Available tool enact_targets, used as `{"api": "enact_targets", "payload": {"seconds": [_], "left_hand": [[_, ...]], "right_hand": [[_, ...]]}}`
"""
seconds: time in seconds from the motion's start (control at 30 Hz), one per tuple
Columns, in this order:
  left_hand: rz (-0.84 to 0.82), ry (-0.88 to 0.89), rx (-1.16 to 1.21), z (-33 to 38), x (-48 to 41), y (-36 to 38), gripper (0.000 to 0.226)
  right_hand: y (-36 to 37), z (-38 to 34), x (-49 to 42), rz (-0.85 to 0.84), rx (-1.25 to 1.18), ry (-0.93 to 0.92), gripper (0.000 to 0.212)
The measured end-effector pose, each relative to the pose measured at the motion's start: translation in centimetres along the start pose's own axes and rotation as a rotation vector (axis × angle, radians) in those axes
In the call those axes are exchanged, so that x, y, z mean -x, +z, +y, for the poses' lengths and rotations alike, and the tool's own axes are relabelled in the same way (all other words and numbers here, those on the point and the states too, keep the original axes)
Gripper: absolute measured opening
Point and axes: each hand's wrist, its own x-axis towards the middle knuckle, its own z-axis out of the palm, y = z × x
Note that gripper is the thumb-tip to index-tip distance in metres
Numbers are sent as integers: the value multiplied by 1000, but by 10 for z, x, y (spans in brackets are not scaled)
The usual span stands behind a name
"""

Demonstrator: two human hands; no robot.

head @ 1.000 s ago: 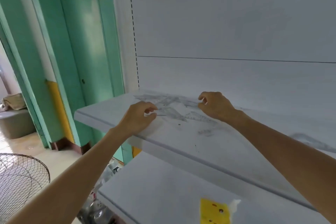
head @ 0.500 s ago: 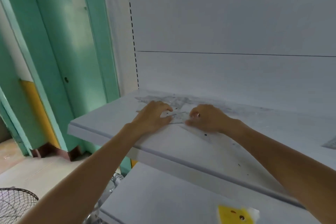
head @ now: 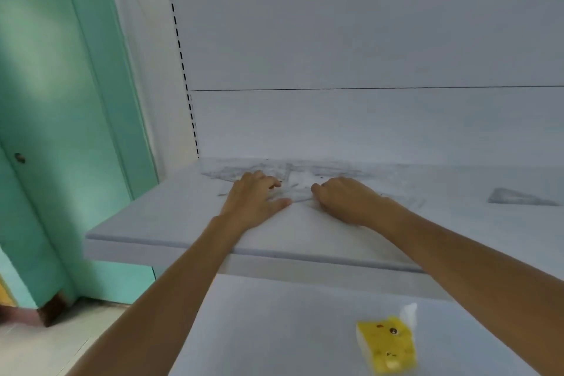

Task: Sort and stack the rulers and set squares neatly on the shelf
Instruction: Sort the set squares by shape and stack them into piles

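The gathering step is in hand. The heap of clear plastic rulers and set squares (head: 294, 181) lies towards the back left of the white upper shelf (head: 158, 223), and it is being squared up between two hands. The left hand (head: 254, 200) is laid flat on the heap's near left edge, fingers stretched, thumb out along the shelf. The right hand (head: 348, 201) is set just beside it, knuckles up and fingers curled under; whether anything is pinched there cannot be told. The hands are close but not touching. One clear triangular set square (head: 518, 197) is left lying alone, well apart to the right on the same shelf. A yellow packet (head: 386, 348) is seen on the lower white shelf (head: 274, 330).

Next, it is judged, the see-through pieces must be sorted by shape, their edges lined up and the stray one fetched in. The plastic is thin and slippery, so a careful pinch is called for.

Against a second ago, the hands are found drawn much nearer together, and the left's pinch has been given up for a flat press.
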Motion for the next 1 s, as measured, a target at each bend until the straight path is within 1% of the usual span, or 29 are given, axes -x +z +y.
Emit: {"api": "enact_targets", "payload": {"seconds": [0.1,0.17,0.23,0.33,0.47,0.53,0.6,0.67,0.73,0.77,0.8,0.87,0.9,0.97,1.0], "left_hand": [[64,-10,-12,-1,1,0,41],[98,-23,-36,-2,2,0,31],[111,-43,-57,-1,2,-1,22],[108,-49,-61,1,2,-3,17],[181,2,-105,6,1,-7,12],[227,52,-175,9,2,-8,11],[262,112,-265,13,3,-9,13],[245,175,-338,17,4,-11,23],[205,222,-351,19,5,-13,37],[191,234,-331,20,6,-14,42],[184,237,-307,21,7,-15,46],[188,246,-242,22,10,-16,47],[194,253,-196,22,10,-16,44],[179,275,-117,22,9,-14,39],[141,300,-115,21,7,-13,38]], "right_hand": [[-1,-1,1,15,49,32,19],[-1,0,2,35,55,79,24],[-1,-1,2,46,43,123,26],[-3,-4,1,72,48,138,26],[-9,-7,6,135,60,150,22],[-10,-7,10,138,38,185,21],[-12,-6,18,124,-1,213,16],[-12,-5,27,125,-25,193,12],[-12,-4,37,126,-64,191,12],[-13,-4,42,120,-100,220,14],[-14,-3,48,121,-145,256,21],[-16,1,60,143,-228,325,38],[-17,3,67,159,-259,349,42],[-18,10,82,194,-309,385,37],[-18,15,89,206,-329,406,34]]}}
